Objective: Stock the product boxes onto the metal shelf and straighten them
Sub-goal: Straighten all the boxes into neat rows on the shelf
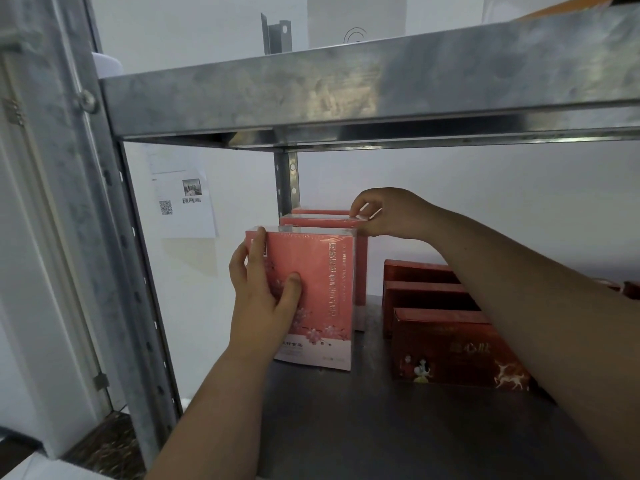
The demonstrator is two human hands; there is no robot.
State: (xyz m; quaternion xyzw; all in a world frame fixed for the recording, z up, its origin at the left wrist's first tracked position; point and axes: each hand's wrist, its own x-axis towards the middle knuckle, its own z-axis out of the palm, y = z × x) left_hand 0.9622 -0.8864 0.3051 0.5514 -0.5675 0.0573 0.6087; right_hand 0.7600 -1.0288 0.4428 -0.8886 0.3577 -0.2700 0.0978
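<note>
Three pink product boxes (313,292) stand in file near the metal shelf's (398,427) left edge; left hand (263,299) presses the front face, right hand (377,213) pinches the middle box's top. Best squared by nudging gently together.

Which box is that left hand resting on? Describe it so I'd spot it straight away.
Find the metal shelf and the row of pink boxes standing at its left end. It is the front pink box, under the left hand. Unlike the low dark red boxes beside it, it stands tall, with blossoms printed on its face.
</note>
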